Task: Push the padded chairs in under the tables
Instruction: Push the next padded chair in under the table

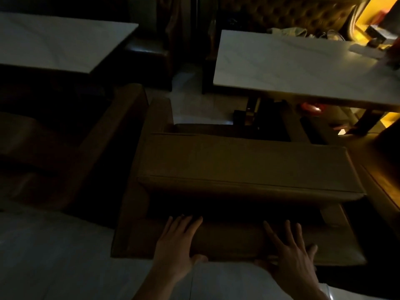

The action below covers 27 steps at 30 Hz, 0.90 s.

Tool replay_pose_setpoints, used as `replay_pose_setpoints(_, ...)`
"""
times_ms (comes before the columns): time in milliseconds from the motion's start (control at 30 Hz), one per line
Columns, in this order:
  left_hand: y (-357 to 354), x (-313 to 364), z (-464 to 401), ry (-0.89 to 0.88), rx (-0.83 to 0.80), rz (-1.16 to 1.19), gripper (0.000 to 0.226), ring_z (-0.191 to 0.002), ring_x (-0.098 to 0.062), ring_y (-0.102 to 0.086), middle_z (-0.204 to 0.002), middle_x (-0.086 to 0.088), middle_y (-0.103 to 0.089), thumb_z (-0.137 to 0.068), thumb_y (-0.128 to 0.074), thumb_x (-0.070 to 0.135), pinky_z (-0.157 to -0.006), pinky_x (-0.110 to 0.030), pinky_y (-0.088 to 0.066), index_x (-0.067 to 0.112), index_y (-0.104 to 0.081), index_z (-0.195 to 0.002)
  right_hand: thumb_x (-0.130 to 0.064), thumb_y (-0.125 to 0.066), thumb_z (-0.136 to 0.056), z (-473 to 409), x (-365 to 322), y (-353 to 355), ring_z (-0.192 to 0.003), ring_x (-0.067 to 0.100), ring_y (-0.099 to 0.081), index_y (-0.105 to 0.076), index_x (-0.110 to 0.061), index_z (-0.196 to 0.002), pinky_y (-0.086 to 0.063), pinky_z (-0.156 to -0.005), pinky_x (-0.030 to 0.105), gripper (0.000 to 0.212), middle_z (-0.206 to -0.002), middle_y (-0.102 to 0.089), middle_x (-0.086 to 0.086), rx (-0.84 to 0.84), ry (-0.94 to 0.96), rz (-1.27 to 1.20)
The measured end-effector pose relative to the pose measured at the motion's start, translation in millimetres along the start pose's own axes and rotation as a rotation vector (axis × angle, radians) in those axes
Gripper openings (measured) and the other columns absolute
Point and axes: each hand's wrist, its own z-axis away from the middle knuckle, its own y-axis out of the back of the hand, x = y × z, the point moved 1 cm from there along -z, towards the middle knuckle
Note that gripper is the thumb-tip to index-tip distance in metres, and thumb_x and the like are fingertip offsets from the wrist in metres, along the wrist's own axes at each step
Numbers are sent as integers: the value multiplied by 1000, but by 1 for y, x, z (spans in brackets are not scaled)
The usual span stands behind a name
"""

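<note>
Both hands, left hand (180, 245) and right hand (291, 256), lie flat with fingers spread on the padded chair (244, 169) back; chair sits just short of the white bench (303, 68); another chair (65, 144) crowds its left; dark base under the bench, probably legs.

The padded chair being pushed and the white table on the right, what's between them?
In the head view, only bare pale floor and the table's dark base lie between the padded chair and the white table.
</note>
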Motion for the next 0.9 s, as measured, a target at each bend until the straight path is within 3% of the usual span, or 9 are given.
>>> replay_pose_setpoints(100, 0, -4, -6, -19, -25, 7, 98, -148, -15, -5, -160, 15, -15, -75, -59, 73, -120, -38, 7, 44, -5, -152, -91, -39, -69, -1, -3, 5, -144, 39, 28, 29, -55, -138, -11, -112, 74, 104, -161, 27, 8, -23, -17, 5)
replay_pose_setpoints(267, -3, -11, -21, -21, -40, 11, 103, -148, -15, -2, -162, 14, -12, -72, -61, 74, -121, -40, 4, 45, -5, -152, -88, -40, -71, -11, -7, 9, -144, 39, 28, 28, -54, -141, -9, -113, 74, 104, -161, 28, 9, -16, -20, 12)
replay_pose_setpoints(533, 11, -24, -72, -37, 16, -5, 101, -148, -17, -7, -162, 10, -18, -72, -64, 73, -122, -43, 1, 42, -11, -153, -86, -39, -74, -54, -14, 24, -147, 39, 22, 16, -52, -148, -14, -110, 75, 98, -164, 14, 11, 133, 11, 2)
replay_pose_setpoints(900, 20, -27, -82, -2, 42, -29, 98, -147, -17, -12, -160, 9, -22, -71, -67, 67, -119, -38, 8, 43, -16, -151, -87, -37, -75, -63, -27, 35, -145, 39, 28, 22, -50, -147, -7, -112, 74, 100, -161, 26, 11, 65, -10, -8)
